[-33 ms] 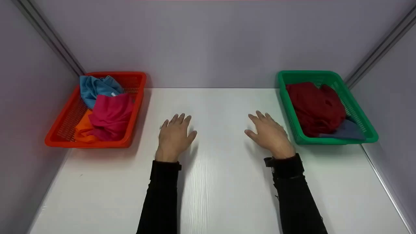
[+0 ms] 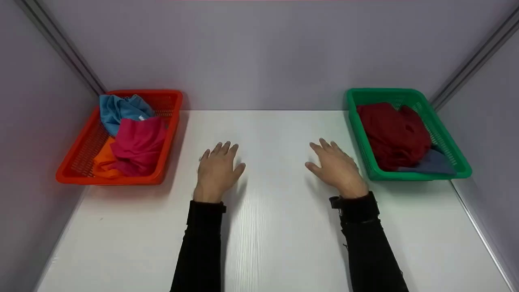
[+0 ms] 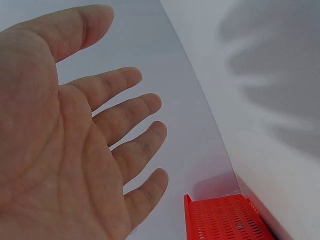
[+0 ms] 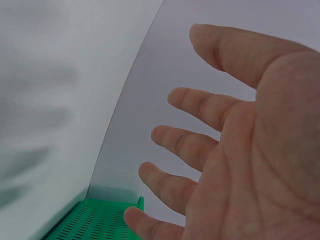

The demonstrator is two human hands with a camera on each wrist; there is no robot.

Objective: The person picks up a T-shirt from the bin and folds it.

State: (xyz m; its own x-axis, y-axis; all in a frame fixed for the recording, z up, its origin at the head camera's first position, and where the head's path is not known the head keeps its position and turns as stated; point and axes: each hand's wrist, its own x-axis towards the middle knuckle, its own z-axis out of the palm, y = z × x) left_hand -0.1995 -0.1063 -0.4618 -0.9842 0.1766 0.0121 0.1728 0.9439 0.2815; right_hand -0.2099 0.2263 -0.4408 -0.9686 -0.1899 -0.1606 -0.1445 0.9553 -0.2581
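Palm down over the white table, my left hand [image 2: 217, 172] has its fingers spread and holds nothing. Nearest to it is a red plastic basket [image 2: 175, 134] on the left, with a blue cloth [image 2: 121, 109], a pink cloth [image 2: 140, 142] and an orange cloth [image 2: 106, 162] crumpled inside. My right hand [image 2: 334, 166], also spread and holding nothing, is just left of a green plastic basket [image 2: 448, 132]. In that basket a dark red cloth [image 2: 395, 136] partly covers a grey-blue cloth [image 2: 432, 162]. Both wrist views show bare palms with straight, parted fingers.
The white tabletop [image 2: 267, 227] stretches between the two baskets and toward me. A pale back wall [image 2: 263, 52] rises behind it, and side panels stand at left and right, close to the baskets. Black sleeves [image 2: 200, 247] cover my forearms.
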